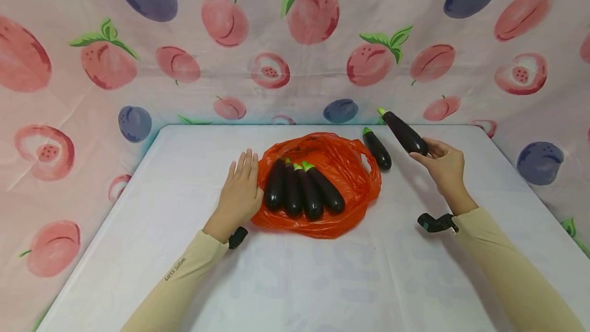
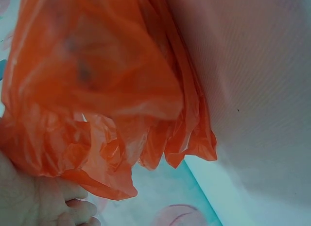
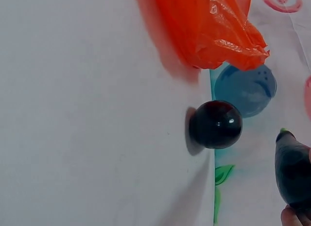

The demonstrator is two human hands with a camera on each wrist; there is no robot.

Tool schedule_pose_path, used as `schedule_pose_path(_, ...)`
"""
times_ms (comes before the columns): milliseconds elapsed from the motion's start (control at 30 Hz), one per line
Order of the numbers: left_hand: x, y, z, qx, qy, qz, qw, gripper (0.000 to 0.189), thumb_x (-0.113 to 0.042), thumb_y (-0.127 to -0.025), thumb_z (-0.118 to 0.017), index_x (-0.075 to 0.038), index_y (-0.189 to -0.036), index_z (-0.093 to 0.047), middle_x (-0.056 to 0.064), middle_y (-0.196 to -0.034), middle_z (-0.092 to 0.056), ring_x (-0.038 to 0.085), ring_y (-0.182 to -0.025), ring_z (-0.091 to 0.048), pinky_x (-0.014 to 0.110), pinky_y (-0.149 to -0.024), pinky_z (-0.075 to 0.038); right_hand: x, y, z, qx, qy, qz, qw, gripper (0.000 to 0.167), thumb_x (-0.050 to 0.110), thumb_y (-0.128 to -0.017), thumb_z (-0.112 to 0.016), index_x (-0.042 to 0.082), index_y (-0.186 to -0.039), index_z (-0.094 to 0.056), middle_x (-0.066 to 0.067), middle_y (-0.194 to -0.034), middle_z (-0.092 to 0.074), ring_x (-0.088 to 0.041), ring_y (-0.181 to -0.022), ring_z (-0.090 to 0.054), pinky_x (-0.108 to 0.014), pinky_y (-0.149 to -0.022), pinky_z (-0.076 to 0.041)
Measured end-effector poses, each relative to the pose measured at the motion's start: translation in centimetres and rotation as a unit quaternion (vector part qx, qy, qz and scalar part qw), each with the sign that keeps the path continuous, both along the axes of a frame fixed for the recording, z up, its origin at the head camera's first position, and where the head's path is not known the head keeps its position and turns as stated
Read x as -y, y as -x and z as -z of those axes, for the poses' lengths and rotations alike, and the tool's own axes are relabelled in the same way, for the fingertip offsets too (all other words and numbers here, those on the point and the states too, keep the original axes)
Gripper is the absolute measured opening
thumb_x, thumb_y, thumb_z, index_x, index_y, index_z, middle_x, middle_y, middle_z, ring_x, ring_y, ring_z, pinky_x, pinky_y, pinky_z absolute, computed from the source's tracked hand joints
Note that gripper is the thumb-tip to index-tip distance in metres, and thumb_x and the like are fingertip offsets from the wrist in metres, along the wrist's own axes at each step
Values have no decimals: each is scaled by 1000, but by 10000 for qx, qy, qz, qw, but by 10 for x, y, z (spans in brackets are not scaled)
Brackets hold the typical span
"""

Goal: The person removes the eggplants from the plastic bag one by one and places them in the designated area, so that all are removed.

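Observation:
My right hand (image 1: 443,165) grips the thick end of a dark eggplant (image 1: 405,133), its green stem tip pointing up and to the left. In the right wrist view this eggplant (image 3: 293,170) shows at the right edge with fingertips below it. A second eggplant (image 1: 377,149) lies on the table just right of an orange plastic bag (image 1: 357,204). Several eggplants (image 1: 310,196) lie side by side in the bag's opening, stems away from me. My left hand (image 1: 238,188), fingers straight and together, rests against the bag's left side; the left wrist view shows fingers (image 2: 80,209) beside the crumpled plastic (image 2: 107,90).
A white-covered table (image 1: 322,281) extends under everything, its far edge just behind the bag. A fruit-print cloth (image 1: 184,29) hangs behind and at both sides. A black wrist camera (image 1: 435,223) is mounted at the right cuff.

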State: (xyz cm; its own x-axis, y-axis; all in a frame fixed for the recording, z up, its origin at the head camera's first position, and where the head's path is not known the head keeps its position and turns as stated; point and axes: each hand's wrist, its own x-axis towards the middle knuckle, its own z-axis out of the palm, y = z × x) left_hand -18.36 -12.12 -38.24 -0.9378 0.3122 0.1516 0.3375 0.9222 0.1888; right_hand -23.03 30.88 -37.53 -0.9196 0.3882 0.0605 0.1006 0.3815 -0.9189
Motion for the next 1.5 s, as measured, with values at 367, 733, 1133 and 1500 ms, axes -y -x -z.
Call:
schedule_pose_path(367,1,0,2,-27,27,-27,10000,67,-18,-91,-41,6,-148,-13,21,-157,-11,35,-146,-9,50,-119,-6,-4,-1,6,161,-213,85,9996,63,16,-77,-76,3,-134,-51,-17,-136,-48,-15,-127,-51,-8,-89,-44)
schedule_pose_path(733,1,0,3,-53,75,-30,10000,67,-18,-91,-40,7,-148,-14,22,-157,-12,36,-146,-10,50,-119,-8,-9,0,15,277,-319,71,9991,64,17,-78,-75,2,-135,-50,-18,-136,-48,-17,-127,-50,-6,-87,-44)
schedule_pose_path(1133,1,0,3,-26,98,-43,9999,68,-19,-91,-40,6,-148,-13,22,-157,-11,35,-146,-9,50,-119,-7,-13,1,24,386,-492,129,9980,62,19,-78,-75,2,-133,-53,-18,-135,-51,-6,-121,-55,-3,-85,-44)
schedule_pose_path(1500,2,-1,3,50,46,-66,10000,68,-19,-92,-40,6,-148,-12,21,-157,-9,34,-147,-7,49,-119,-5,-14,5,29,496,-713,106,9962,61,21,-78,-75,3,-132,-54,-18,-133,-52,-6,-118,-57,-3,-84,-44)
